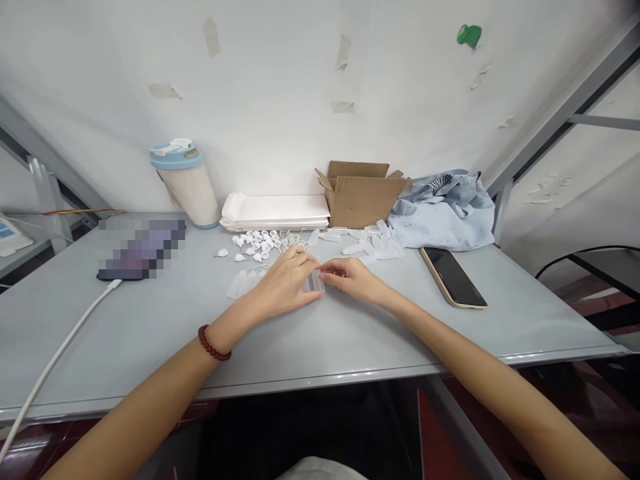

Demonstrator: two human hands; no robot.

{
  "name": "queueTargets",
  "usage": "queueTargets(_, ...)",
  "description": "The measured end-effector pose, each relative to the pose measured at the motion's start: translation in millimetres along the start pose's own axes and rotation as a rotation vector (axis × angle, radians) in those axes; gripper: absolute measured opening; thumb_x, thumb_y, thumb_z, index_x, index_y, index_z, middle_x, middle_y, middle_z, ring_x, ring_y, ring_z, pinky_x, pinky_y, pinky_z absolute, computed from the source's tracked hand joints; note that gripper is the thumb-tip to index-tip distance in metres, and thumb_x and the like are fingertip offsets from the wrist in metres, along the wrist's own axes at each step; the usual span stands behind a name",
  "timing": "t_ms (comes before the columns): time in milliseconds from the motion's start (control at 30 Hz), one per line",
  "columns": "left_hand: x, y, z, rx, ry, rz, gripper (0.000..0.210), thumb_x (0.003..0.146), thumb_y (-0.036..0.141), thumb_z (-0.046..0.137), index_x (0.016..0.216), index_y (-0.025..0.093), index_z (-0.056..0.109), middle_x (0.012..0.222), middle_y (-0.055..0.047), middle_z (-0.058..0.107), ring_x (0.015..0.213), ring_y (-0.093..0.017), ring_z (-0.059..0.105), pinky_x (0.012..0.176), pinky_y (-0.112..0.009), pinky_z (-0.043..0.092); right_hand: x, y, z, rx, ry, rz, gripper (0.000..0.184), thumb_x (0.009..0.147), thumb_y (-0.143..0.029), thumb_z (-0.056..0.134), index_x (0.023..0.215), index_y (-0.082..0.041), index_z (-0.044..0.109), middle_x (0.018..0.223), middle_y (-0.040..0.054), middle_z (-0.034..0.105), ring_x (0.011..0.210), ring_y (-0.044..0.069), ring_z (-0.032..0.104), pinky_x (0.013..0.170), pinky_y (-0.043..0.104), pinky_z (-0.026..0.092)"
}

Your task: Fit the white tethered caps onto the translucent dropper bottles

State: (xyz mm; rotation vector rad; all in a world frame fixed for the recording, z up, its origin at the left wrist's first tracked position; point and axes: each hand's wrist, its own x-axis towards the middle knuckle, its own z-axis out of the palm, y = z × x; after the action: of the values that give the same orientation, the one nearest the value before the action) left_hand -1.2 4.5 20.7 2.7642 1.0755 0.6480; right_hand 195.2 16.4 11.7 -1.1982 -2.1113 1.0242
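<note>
The work looks partway along: a few frosted, translucent plastic tubes (243, 283) lie by the left wrist with pale string near them, while small white plastic caps (257, 243), a tangle of cream string (295, 241) and more loose translucent plastic sleeves (383, 247) lie beyond the hands, seemingly left to handle. Between the hands, on or just above the table, is a clear plastic piece (314, 283); the left hand (293, 283) curves loosely round it, thumb and fingers on either side, apparently holding it. The right hand (350, 275) has its fingertips drawn together at the piece's edge, though whether they pinch anything I cannot tell. The smooth grey table (150, 340) also bears a brown cardboard box (365, 203), a cream tumbler with a blue lid (187, 187) and a black-screened phone (453, 277), against a white wall (275, 67) marked with tape scraps
</note>
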Motion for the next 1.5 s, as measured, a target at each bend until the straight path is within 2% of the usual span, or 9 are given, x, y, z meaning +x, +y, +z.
queueTargets(267, -1, 0, -1.3, -0.002, -0.075, -0.057, 0.035, 0.079, 0.040, 0.063, 0.105, 0.016, 0.063, 0.104, -0.009, 0.062, 0.107, -0.029, 0.044, 0.092, -0.044, 0.042, -2, -3, 2, -0.117, -0.005, -0.043, 0.023, 0.086, -0.026, 0.051, 0.093, -0.013, 0.069, 0.080, 0.0043, 0.069, 0.068, 0.014, 0.055, 0.065, 0.027, 0.040)
queueTargets(667, -3, -1, -1.4, -0.054, -0.068, -0.031, 0.034, 0.079, 0.041, 0.063, 0.104, 0.019, 0.062, 0.100, -0.008, 0.062, 0.103, -0.028, 0.046, 0.087, -0.044, 0.042, -3, -4, 3, -0.141, -0.028, -0.045, 0.020, 0.085, -0.025, 0.052, 0.088, -0.015, 0.069, 0.076, 0.0036, 0.067, 0.067, 0.014, 0.055, 0.065, 0.027, 0.040)
queueTargets(900, -3, 1, -6.4, -0.041, -0.116, -0.046, 0.033, 0.079, 0.036, 0.062, 0.106, 0.018, 0.061, 0.100, -0.008, 0.061, 0.105, -0.029, 0.045, 0.087, -0.044, 0.042, -4, -5, 2, -0.126, -0.041, -0.045, 0.018, 0.085, -0.023, 0.052, 0.085, -0.014, 0.069, 0.074, 0.0031, 0.067, 0.066, 0.014, 0.055, 0.065, 0.026, 0.040)
queueTargets(1033, -4, 2, -9.4, -0.024, -0.165, -0.048, 0.035, 0.080, 0.036, 0.062, 0.109, 0.018, 0.059, 0.102, -0.008, 0.061, 0.108, -0.029, 0.044, 0.088, -0.043, 0.042, -4, -6, 2, -0.137, -0.045, -0.040, 0.019, 0.085, -0.024, 0.053, 0.083, -0.014, 0.069, 0.073, 0.0034, 0.067, 0.065, 0.014, 0.055, 0.064, 0.026, 0.039)
queueTargets(1200, -5, 0, -8.9, -0.056, -0.161, -0.050, 0.037, 0.079, 0.039, 0.061, 0.110, 0.019, 0.059, 0.103, -0.008, 0.061, 0.108, -0.029, 0.045, 0.087, -0.043, 0.042, -3, -4, 2, -0.131, -0.047, -0.050, 0.019, 0.085, -0.025, 0.053, 0.083, -0.014, 0.069, 0.072, 0.0032, 0.067, 0.064, 0.014, 0.055, 0.063, 0.027, 0.039)
queueTargets(1300, -5, -2, -9.4, -0.080, -0.170, -0.060, 0.045, 0.078, 0.044, 0.063, 0.114, 0.018, 0.058, 0.108, -0.009, 0.061, 0.110, -0.029, 0.044, 0.089, -0.043, 0.042, -3, -4, 2, -0.128, -0.052, -0.052, 0.020, 0.085, -0.026, 0.053, 0.083, -0.014, 0.069, 0.072, 0.0033, 0.067, 0.064, 0.014, 0.055, 0.062, 0.026, 0.039)
queueTargets(1400, -4, -6, -14.2, -0.145, -0.089, -0.105, 0.046, 0.078, 0.047, 0.062, 0.115, 0.020, 0.057, 0.113, -0.008, 0.061, 0.113, -0.028, 0.045, 0.092, -0.043, 0.043, -3, -5, -2, -0.128, -0.039, -0.061, 0.020, 0.086, -0.026, 0.052, 0.083, -0.014, 0.068, 0.072, 0.0034, 0.066, 0.064, 0.014, 0.055, 0.061, 0.026, 0.039)
queueTargets(1500, -2, -16, -22.8, -0.152, 0.098, -0.247, 0.031, 0.086, 0.040, 0.050, 0.108, 0.020, 0.060, 0.111, -0.007, 0.064, 0.109, -0.026, 0.049, 0.087, -0.041, 0.046, -1, -2, -9, -0.182, 0.041, -0.084, 0.020, 0.087, -0.025, 0.052, 0.084, -0.015, 0.068, 0.076, 0.0040, 0.067, 0.066, 0.014, 0.055, 0.063, 0.026, 0.039)
